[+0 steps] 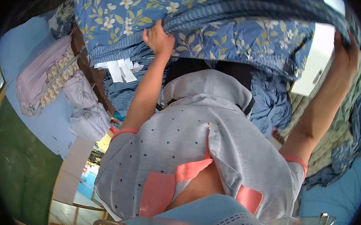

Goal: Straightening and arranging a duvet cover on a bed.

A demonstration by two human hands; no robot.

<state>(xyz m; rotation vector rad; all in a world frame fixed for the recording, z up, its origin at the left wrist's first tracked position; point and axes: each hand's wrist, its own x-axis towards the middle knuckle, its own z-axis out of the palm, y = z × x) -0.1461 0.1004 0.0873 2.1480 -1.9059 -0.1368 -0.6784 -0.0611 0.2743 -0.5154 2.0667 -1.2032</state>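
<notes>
While the left hand [158,40] closes its fingers on the blue striped cloth [246,8], the right hand [347,53] grips its other end. It stretches wrinkled, with pale thin stripes, across the blue floral cloth [120,10], which bears white flowers and yellowish leaves.

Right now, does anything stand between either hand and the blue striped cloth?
Nothing visible does: the left hand touches the blue striped cloth, and the right hand holds it near the picture's upper right.
</notes>
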